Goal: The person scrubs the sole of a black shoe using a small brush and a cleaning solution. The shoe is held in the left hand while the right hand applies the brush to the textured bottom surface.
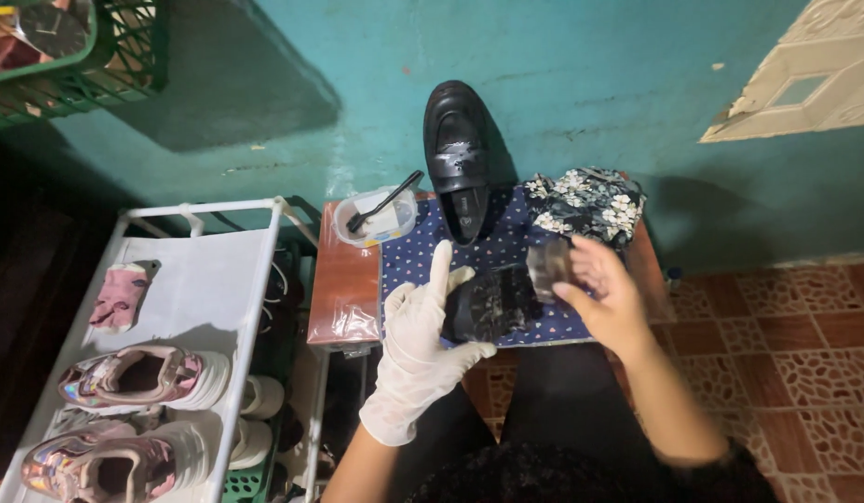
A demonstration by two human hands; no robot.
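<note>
Head view: gloved left hand (pixel 415 335) grips one glossy black leather shoe (pixel 488 303); bare right hand (pixel 604 293) pinches a blurred dark object (pixel 549 265). One second black shoe (pixel 458 158) leans on the teal wall (pixel 599 74).

The small object (pixel 549 267) in the right hand (pixel 607 300) is motion-blurred, so its kind cannot be told. The gloved left hand (pixel 421 335) hides part of the black shoe (pixel 492 305) in its grip. The picture's top left corner cuts off the green crate (pixel 87 79), and the bottom edge cuts the lowest sneaker (pixel 106 466) on the white rack (pixel 208 279).
</note>
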